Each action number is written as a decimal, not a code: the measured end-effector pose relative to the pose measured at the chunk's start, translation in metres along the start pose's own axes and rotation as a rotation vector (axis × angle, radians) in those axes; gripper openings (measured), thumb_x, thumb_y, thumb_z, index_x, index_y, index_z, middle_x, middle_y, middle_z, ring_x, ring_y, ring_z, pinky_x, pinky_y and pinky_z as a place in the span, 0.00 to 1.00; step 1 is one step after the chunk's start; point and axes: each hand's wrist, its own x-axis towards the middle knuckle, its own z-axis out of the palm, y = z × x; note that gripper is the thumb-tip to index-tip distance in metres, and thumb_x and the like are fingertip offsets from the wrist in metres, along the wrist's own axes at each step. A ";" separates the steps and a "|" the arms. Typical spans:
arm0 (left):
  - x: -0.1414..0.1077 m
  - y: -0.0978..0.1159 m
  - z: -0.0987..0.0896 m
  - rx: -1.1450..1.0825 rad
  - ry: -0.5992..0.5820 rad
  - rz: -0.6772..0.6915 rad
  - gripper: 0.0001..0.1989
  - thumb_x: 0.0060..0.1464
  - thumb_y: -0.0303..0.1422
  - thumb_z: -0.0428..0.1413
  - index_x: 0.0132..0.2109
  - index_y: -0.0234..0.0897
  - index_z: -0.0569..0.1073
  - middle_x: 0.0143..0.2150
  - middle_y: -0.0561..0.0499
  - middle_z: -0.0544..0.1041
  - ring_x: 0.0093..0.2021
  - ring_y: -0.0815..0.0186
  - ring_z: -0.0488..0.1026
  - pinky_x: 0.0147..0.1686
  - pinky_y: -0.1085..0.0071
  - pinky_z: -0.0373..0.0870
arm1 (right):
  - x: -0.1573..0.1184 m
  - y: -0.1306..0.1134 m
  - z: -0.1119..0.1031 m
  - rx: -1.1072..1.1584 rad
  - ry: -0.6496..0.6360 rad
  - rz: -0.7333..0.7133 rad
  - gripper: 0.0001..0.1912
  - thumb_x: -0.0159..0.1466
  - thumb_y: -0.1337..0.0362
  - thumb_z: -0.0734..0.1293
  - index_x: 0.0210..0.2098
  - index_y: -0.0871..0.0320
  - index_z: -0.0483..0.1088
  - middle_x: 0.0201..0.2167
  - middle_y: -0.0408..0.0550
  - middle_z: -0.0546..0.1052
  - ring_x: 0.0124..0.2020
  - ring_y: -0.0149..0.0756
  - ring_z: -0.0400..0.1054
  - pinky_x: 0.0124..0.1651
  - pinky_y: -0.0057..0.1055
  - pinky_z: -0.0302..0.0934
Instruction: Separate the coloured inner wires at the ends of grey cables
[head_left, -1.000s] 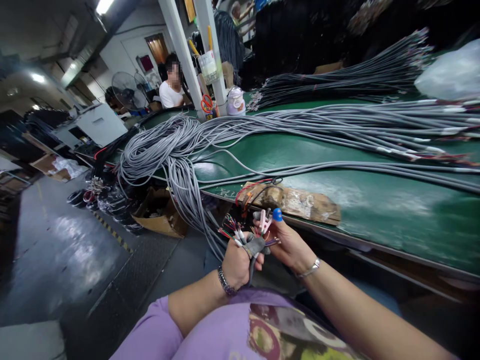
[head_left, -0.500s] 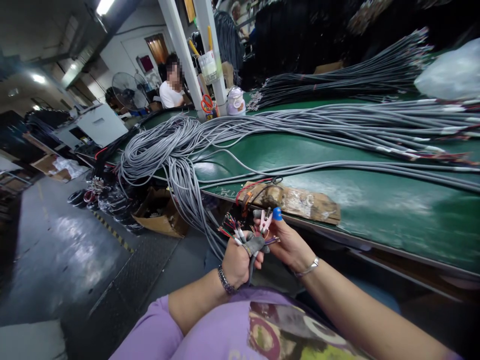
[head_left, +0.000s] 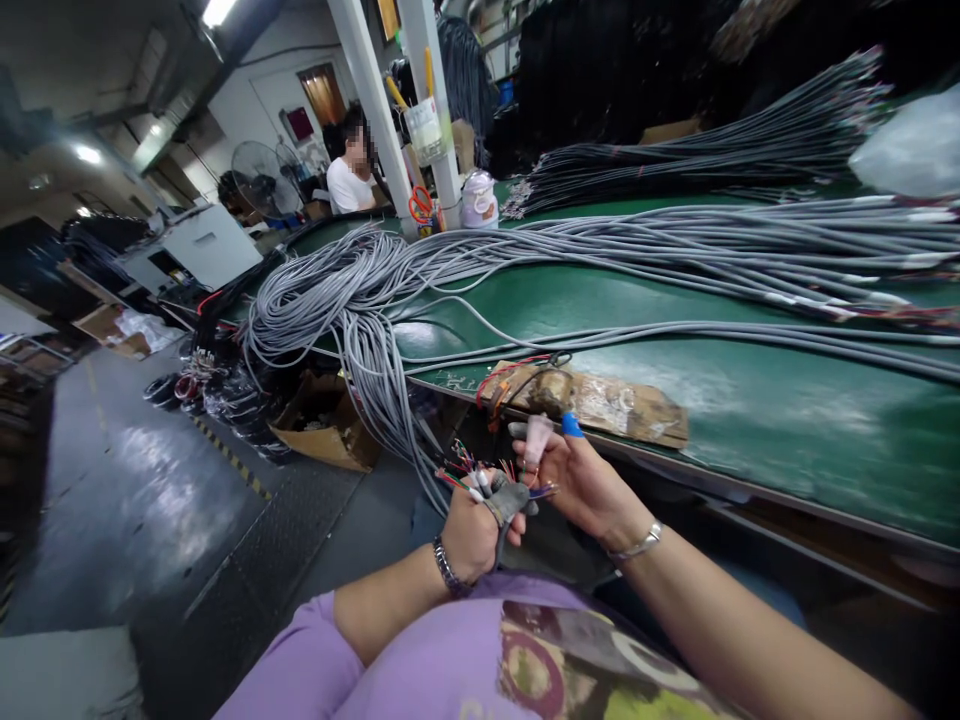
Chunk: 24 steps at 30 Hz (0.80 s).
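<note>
My left hand (head_left: 471, 528), with a grey cover on its thumb, is closed around grey cables (head_left: 501, 548). Their stripped ends fan out above the fist as thin coloured wires (head_left: 463, 468), several in white sleeves. Just to the right, my right hand (head_left: 589, 490) holds a small pale pink tool (head_left: 537, 440) in its fingers, with a blue cover on the thumb tip. Its exact kind is unclear, as the fingers partly hide it. Fine copper-coloured strands show between the two hands, close below the pink tool.
A worn wooden board (head_left: 622, 408) with a clamp-like fixture lies at the front edge of the green table (head_left: 735, 400). Long grey cables (head_left: 322, 285) run across the table and hang over its edge. A cardboard box (head_left: 330, 425) stands below. Another person (head_left: 349, 183) sits behind the posts.
My right hand has moved slightly right and turned. The pink tool, earlier spread in a V, now looks like a single narrow shape. My left hand keeps its hold on the cables.
</note>
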 end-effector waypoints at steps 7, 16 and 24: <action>0.007 0.009 0.002 -0.042 -0.014 0.022 0.23 0.37 0.49 0.65 0.24 0.34 0.66 0.14 0.56 0.66 0.12 0.77 0.58 0.11 0.79 0.54 | -0.004 -0.003 0.007 -0.247 0.021 -0.156 0.22 0.53 0.43 0.69 0.26 0.57 0.72 0.22 0.44 0.72 0.23 0.31 0.62 0.28 0.30 0.57; 0.013 0.018 0.004 -0.058 -0.059 -0.011 0.23 0.34 0.48 0.66 0.22 0.34 0.65 0.13 0.56 0.66 0.11 0.76 0.58 0.10 0.80 0.54 | -0.001 0.000 0.008 -0.191 0.064 -0.151 0.23 0.52 0.41 0.69 0.24 0.57 0.73 0.22 0.45 0.73 0.23 0.32 0.62 0.29 0.30 0.58; 0.018 0.014 0.006 -0.033 -0.074 -0.055 0.25 0.32 0.50 0.66 0.22 0.34 0.65 0.13 0.56 0.66 0.11 0.77 0.58 0.10 0.80 0.53 | 0.010 0.002 0.005 -0.003 0.003 -0.041 0.23 0.53 0.43 0.69 0.25 0.59 0.73 0.19 0.44 0.73 0.20 0.31 0.64 0.27 0.30 0.61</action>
